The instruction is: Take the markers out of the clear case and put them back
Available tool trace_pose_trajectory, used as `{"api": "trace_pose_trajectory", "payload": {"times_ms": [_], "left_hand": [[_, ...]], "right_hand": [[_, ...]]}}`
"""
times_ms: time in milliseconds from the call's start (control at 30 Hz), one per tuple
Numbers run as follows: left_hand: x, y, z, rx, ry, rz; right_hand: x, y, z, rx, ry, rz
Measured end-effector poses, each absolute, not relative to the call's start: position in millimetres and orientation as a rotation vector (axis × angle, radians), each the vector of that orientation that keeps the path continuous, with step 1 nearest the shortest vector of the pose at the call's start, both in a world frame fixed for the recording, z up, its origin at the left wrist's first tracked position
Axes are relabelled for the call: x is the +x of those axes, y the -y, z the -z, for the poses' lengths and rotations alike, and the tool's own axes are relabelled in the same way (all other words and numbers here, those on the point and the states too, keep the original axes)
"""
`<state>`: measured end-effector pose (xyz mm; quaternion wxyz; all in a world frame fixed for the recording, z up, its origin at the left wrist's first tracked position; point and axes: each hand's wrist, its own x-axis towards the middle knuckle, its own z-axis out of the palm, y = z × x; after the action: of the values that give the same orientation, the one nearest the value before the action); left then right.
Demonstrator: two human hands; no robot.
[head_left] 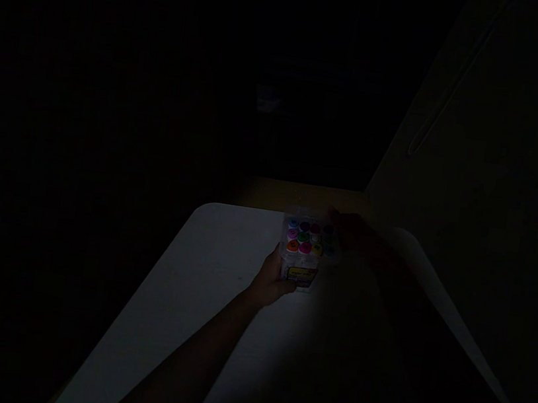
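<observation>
Marker box [307, 247]: left hand [272, 281] curled closed around its near side, right hand [352, 233] shadowed at its far side, grip unclear; a one-handed hold could let it slip and drop.

The left forearm [191, 357] is bare and slim, tapering to a narrow wrist and a bare left hand [271, 278]. The right hand [352, 232] and right forearm [389, 272] lie in deep shadow, showing only a dark outline without readable detail.
</observation>
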<state>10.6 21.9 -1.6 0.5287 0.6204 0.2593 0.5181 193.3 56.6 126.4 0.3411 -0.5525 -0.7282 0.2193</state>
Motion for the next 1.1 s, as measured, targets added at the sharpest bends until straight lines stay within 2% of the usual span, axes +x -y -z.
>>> {"api": "trace_pose_trajectory", "payload": {"times_ms": [100, 200, 267, 467, 733, 900, 1100], "left_hand": [[10.8, -21.4, 1.1, 1.475, -0.624, -1.240], [11.2, -21.2, 1.3, 1.468, -0.668, -1.242], [11.4, -21.0, 1.1, 1.419, -0.657, -1.241], [11.9, -19.1, -1.6, 1.253, -0.657, -1.218], [-18.3, -20.9, -22.0, 1.343, -0.847, -1.503], [-48.3, -27.0, -36.2, 1.543, -1.044, -1.442], [-47.7, -21.7, -38.8, 1.090, -0.935, -1.604]], "right_hand": [[194.7, -32.5, -134.1, -1.399, 1.828, -0.360], [195.1, -3.6, -144.5, -1.093, 2.008, -0.134], [193.8, 10.6, -151.1, -1.041, 2.148, -0.067], [182.3, 19.6, -163.4, -1.253, 2.410, 0.025], [184.8, 4.5, -132.4, -1.209, 2.175, -0.274], [184.4, -10.5, -77.1, -1.152, 1.775, -0.839], [177.6, -19.0, -18.8, -1.128, 1.428, -1.054]]}}
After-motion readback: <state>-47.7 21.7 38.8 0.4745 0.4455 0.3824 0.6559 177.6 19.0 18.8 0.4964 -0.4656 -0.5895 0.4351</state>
